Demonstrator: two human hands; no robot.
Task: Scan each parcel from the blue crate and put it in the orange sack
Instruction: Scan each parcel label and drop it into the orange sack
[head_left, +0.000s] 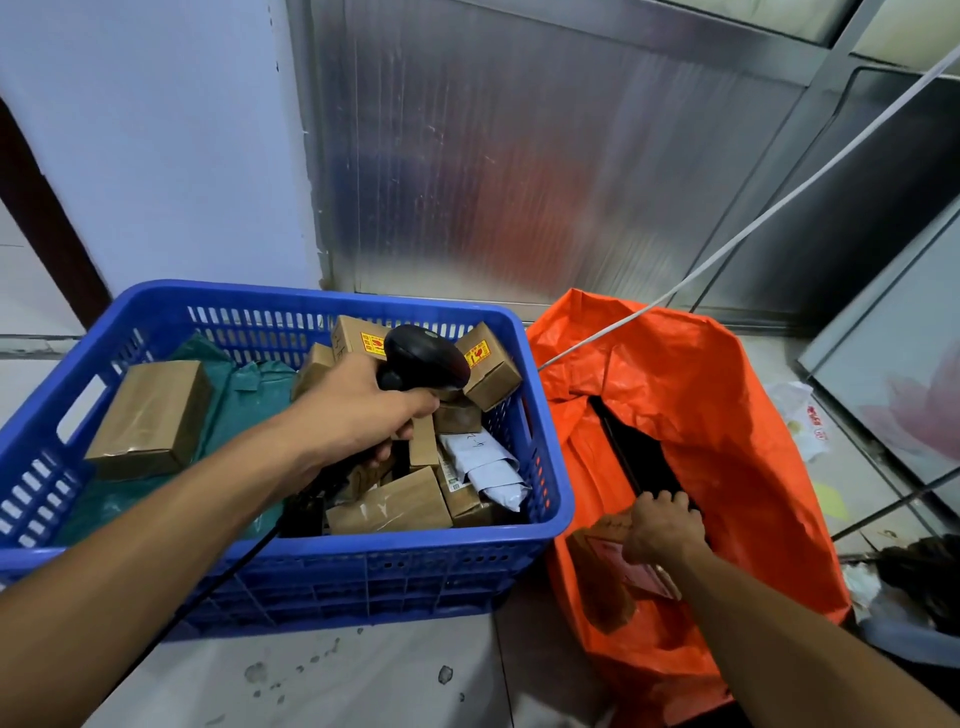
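Brown taped parcel (605, 561) with red label, right hand's (660, 530) grip.

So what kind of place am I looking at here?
Probably a parcel sorting room: a blue crate of boxed parcels, a barcode scanner in the left hand, and an orange sack.

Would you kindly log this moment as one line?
left hand: grips scanner over blue crate | right hand: lowers parcel into orange sack

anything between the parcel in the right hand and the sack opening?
Nothing visible. The right hand holds the brown parcel at the near edge of the orange sack, its fingers already over the dark opening. The white cable crosses the sack's far edge only.
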